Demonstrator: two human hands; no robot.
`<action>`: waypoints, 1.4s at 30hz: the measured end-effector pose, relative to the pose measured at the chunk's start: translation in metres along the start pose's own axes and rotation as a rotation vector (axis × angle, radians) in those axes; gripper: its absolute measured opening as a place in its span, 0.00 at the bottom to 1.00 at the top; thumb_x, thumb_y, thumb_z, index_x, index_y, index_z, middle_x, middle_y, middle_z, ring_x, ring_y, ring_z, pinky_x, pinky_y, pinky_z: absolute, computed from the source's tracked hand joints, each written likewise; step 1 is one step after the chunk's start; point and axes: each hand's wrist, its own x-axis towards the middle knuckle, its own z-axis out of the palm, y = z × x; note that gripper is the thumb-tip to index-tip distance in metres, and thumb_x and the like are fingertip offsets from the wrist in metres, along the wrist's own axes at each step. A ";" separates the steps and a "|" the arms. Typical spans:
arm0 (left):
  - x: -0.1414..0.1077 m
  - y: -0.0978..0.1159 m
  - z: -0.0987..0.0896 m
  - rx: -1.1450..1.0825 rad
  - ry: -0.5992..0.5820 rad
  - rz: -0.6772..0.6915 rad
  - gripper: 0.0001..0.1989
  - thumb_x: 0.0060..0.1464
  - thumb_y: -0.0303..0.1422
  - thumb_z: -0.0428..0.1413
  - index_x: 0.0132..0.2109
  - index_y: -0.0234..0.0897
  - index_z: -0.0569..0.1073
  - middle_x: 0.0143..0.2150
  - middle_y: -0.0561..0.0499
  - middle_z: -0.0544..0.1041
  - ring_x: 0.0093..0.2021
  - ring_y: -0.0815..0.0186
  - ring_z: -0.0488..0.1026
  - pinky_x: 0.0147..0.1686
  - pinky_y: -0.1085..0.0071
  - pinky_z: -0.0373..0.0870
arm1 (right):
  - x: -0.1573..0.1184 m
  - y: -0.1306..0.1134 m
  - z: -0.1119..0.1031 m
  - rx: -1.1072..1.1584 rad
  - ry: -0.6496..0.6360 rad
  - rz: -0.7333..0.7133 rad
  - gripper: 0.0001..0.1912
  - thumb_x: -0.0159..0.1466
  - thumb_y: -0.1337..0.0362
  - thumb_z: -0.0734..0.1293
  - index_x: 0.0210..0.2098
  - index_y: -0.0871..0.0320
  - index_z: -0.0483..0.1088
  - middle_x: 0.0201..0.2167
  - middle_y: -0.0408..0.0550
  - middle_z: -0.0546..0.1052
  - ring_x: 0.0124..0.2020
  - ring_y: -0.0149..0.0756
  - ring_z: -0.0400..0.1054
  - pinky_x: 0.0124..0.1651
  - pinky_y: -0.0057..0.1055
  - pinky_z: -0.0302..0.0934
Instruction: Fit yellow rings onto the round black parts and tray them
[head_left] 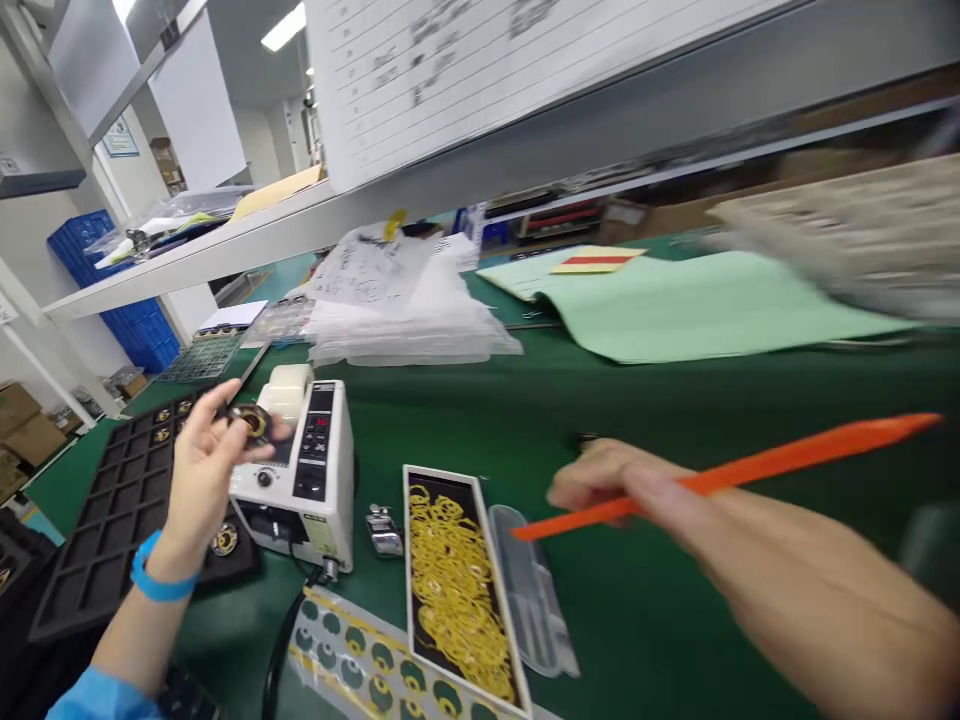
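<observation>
My left hand [206,440], with a blue band at the wrist, is raised in front of a white tape dispenser [330,450]. Its fingers pinch a small round black part with a gold ring [253,422]. Over the green bench, my right hand [637,480] is closed around a long orange plastic stick [810,455], which lies slantwise across the hand. A small dark thing [585,438] shows at the right fingertips, too blurred to name. Between the hands stands a white box [411,560] full of yellow ring-shaped pieces [454,580].
A black compartment tray [97,545] with a few round parts lies at left. Near the box are a clear plastic case [525,590], a small metal object [384,530] and a sticker sheet [352,640]. Behind lie plastic bags [405,325] and green paper [675,310], under a shelf [187,255].
</observation>
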 end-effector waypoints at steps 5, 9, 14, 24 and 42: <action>-0.033 0.010 0.085 -0.423 -0.321 -0.089 0.13 0.57 0.35 0.61 0.49 0.40 0.77 0.39 0.48 0.83 0.41 0.60 0.81 0.36 0.76 0.78 | -0.004 -0.059 -0.015 0.193 0.031 -0.049 0.15 0.71 0.58 0.57 0.34 0.49 0.73 0.26 0.43 0.76 0.28 0.31 0.73 0.28 0.22 0.69; -0.031 -0.002 0.113 -0.575 -0.404 -0.102 0.14 0.60 0.33 0.58 0.53 0.46 0.75 0.47 0.50 0.81 0.50 0.58 0.78 0.47 0.70 0.77 | -0.010 -0.065 -0.008 0.230 0.037 0.008 0.09 0.68 0.66 0.62 0.36 0.51 0.73 0.29 0.42 0.78 0.30 0.30 0.74 0.33 0.21 0.70; -0.033 -0.011 0.116 -0.580 -0.437 -0.074 0.16 0.62 0.32 0.56 0.56 0.46 0.73 0.52 0.47 0.79 0.55 0.55 0.74 0.50 0.65 0.76 | -0.011 -0.051 0.010 0.414 0.119 0.154 0.08 0.67 0.66 0.64 0.37 0.54 0.76 0.30 0.45 0.79 0.31 0.31 0.76 0.35 0.23 0.73; -0.026 -0.004 0.108 -0.616 -0.500 -0.203 0.15 0.60 0.30 0.57 0.53 0.46 0.76 0.49 0.48 0.81 0.52 0.58 0.77 0.50 0.68 0.76 | -0.009 -0.031 0.006 0.320 -0.054 -0.179 0.12 0.66 0.75 0.62 0.42 0.56 0.75 0.34 0.48 0.79 0.36 0.31 0.74 0.37 0.26 0.72; -0.027 -0.011 0.113 -0.580 -0.473 -0.319 0.18 0.56 0.31 0.60 0.54 0.39 0.75 0.45 0.47 0.82 0.49 0.58 0.78 0.49 0.63 0.78 | -0.013 -0.030 0.009 0.012 0.089 -0.377 0.15 0.63 0.79 0.64 0.46 0.60 0.72 0.31 0.49 0.80 0.34 0.34 0.76 0.37 0.30 0.74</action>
